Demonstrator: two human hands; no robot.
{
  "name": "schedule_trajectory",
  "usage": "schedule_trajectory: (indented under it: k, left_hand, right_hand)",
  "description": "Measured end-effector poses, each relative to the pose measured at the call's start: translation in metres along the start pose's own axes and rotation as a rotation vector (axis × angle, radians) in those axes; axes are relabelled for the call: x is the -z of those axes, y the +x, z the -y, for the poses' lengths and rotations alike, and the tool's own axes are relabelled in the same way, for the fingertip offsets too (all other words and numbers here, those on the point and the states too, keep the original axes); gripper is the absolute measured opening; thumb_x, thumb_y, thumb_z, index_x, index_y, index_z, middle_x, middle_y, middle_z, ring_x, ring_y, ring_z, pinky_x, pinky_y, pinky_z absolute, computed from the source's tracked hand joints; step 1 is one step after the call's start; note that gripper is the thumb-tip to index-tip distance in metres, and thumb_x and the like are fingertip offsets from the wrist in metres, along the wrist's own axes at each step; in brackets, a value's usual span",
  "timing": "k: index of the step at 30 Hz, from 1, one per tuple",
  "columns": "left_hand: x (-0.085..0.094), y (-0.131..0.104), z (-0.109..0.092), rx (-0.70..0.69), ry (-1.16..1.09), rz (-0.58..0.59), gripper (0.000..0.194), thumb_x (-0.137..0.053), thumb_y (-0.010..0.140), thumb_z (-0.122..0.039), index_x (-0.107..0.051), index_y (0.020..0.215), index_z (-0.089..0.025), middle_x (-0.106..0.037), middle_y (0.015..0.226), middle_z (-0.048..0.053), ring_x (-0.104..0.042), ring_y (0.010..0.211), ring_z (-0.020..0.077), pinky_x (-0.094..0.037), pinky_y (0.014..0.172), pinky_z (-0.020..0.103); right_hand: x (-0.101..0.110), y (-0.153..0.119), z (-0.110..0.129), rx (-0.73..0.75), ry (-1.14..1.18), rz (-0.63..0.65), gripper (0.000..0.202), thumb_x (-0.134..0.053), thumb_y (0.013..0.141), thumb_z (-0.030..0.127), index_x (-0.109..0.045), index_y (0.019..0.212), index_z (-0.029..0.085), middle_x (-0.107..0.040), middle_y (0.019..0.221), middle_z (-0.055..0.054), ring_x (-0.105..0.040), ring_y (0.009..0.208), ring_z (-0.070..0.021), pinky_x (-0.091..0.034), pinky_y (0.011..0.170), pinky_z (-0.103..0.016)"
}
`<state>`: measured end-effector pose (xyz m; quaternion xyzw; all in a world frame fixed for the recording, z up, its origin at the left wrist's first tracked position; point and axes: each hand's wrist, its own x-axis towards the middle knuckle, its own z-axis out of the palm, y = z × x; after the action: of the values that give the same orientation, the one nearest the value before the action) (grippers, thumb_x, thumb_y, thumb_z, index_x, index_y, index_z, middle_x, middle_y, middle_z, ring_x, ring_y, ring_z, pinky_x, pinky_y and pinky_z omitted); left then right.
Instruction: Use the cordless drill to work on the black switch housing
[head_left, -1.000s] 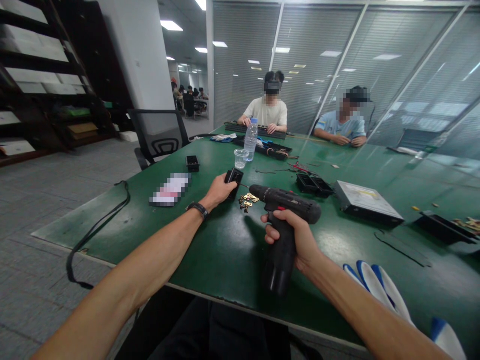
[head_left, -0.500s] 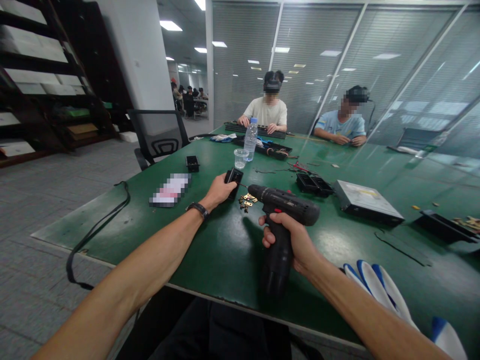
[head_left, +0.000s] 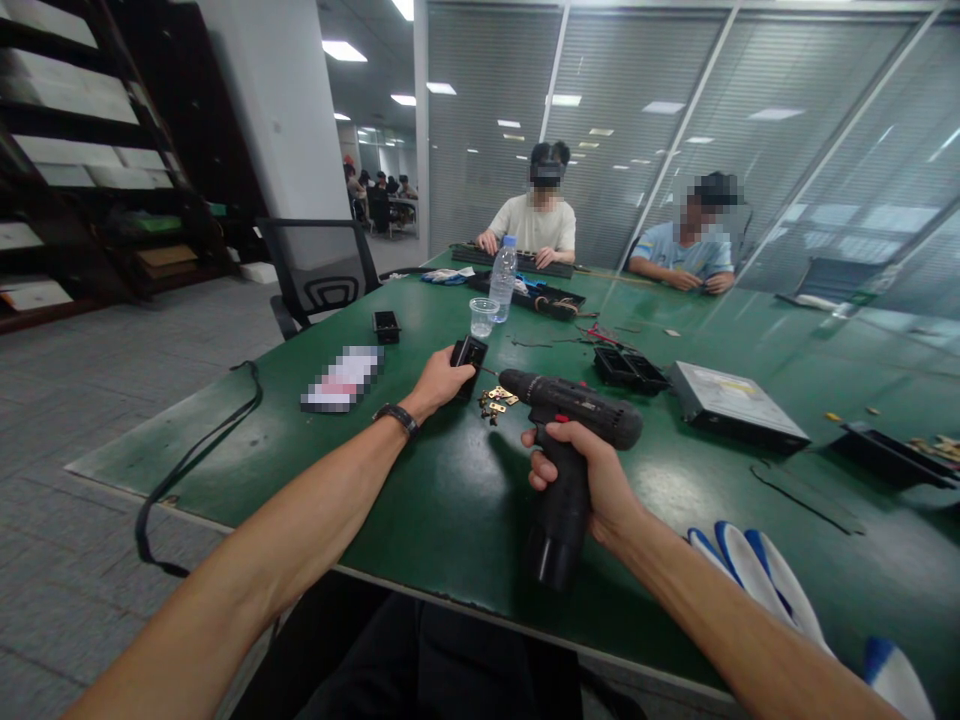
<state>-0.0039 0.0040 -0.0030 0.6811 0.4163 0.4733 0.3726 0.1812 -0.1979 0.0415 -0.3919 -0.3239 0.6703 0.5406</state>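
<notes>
Black housing (head_left: 471,350), one: near the middle of the tabletop (head_left: 435,500), beside a loose pile of brass plates and screws (head_left: 496,400). Your left hand (head_left: 441,384): closed round the housing, thumb on its right side. Your right hand (head_left: 598,474): wrapped round the grip of a black drill (head_left: 592,412).

Hazards, as judged:
- Bit slip: the bit (head_left: 488,373) sits right by your left thumb; a crooked push could send it into the skin.
- Housing twist: only one hand braces it, so torque could wrench it round.
- Scattered pile: a dipping drill nose could sweep it.
- Spill: a shove away from you could tip the clear cup (head_left: 484,318).

Orientation: housing's long axis steep, upper end leaning right, one face towards the drill; whether its lower end meets the tabletop, you cannot tell. Drill's barrel lies crosswise, nose pointing left and slightly away from you, grip slanting down towards you.
</notes>
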Motion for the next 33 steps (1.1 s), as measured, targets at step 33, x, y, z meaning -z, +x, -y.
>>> schedule_trajectory:
  k: [33]
  left_hand:
    - [0.0002, 0.0016, 0.0032, -0.019, 0.024, -0.007, 0.026, -0.058, 0.069, -0.026, -0.065, 0.089, -0.012, -0.063, 0.079, 0.002, -0.056, 0.071, 0.0167, -0.042, 0.061, 0.024]
  right_hand:
    - [0.0006, 0.0010, -0.0018, 0.024, -0.011, 0.010, 0.023, -0.060, 0.084, 0.033, -0.071, 0.078, 0.013, -0.053, 0.050, -0.002, -0.050, 0.047, -0.0146, -0.042, 0.051, -0.027]
